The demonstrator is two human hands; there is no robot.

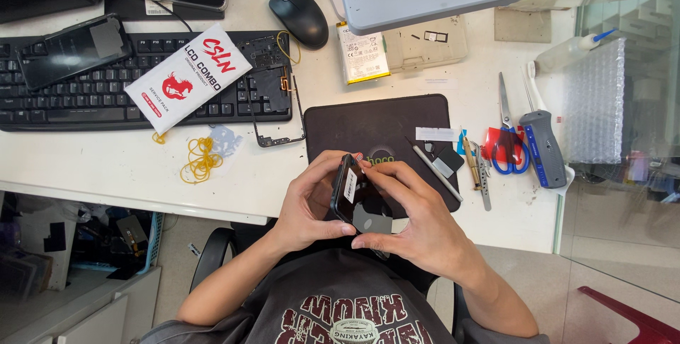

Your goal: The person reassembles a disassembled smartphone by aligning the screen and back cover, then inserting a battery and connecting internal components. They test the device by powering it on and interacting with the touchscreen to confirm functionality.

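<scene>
Holding a dark phone screen panel [360,199] between them, both hands work just above the near edge of a dark work mat [382,131] on the white desk [106,167]. The left hand [308,206] wraps its fingers around the panel's left edge, thumb pressed near the lower corner. The right hand [418,220] closes on the right edge, its fingertips pinching at the panel's top. On the mat's right side lie a thin metal tool [433,168] and small parts. Blue-handled scissors [508,142] and a grey-handled tool [544,147] rest further right. A black keyboard [85,96], a white packet [188,78], yellow rubber bands [200,160] and a phone battery [363,52] sit behind.
</scene>
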